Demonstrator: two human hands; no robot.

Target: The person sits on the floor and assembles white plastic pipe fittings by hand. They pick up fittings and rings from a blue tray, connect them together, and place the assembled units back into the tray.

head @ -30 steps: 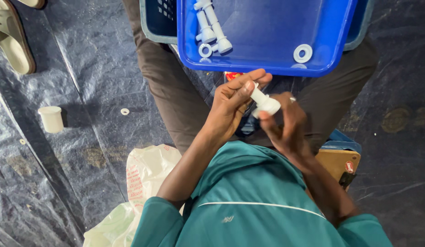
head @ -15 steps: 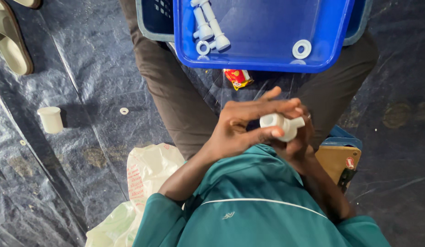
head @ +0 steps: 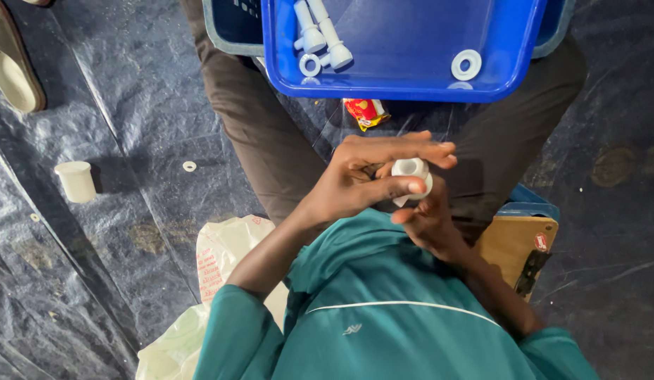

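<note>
White fitting: the white plastic fitting [head: 410, 176] sat above the lap, near the blue tray [head: 411, 90].
Grip: left hand [head: 362, 184] curled round it, right hand [head: 429, 218] pinched beneath.
Handling: probably light, stiff, smooth (best held by its body).
Hidden: its lower end and threads lay behind fingers.

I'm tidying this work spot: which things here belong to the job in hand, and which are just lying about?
In use: white plastic fitting, held by left hand and right hand; blue tray holding white bolts and washers.

Lying about: white cup, sandal, red wrapper, plastic bag.
</note>
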